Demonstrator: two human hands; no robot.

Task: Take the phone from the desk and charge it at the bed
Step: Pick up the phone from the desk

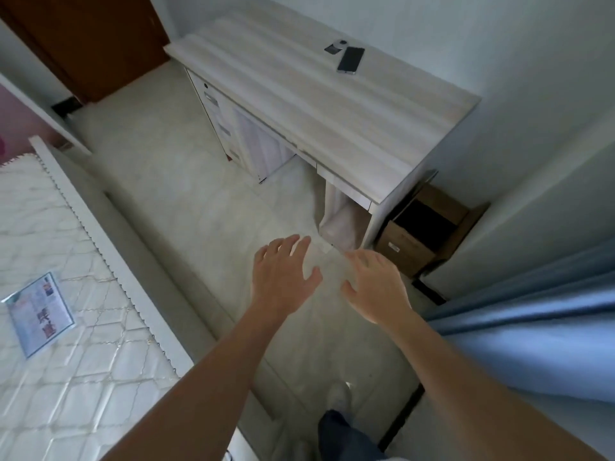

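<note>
A brown cardboard box (pixel 422 227) stands open on the pale tiled floor (pixel 186 181). Near the box hangs a blue curtain (pixel 532 314). Far across the floor from the box is a brown door (pixel 90 38).

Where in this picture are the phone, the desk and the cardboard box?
phone (pixel 350 60): head view, middle of its dark screen.
desk (pixel 299 104): head view, bare part of its pale top.
cardboard box (pixel 404 244): head view, its brown front wall.

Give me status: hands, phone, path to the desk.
Left hand and right hand open, empty, over the floor. Phone flat on the desk, untouched. Nothing blocking.
</note>
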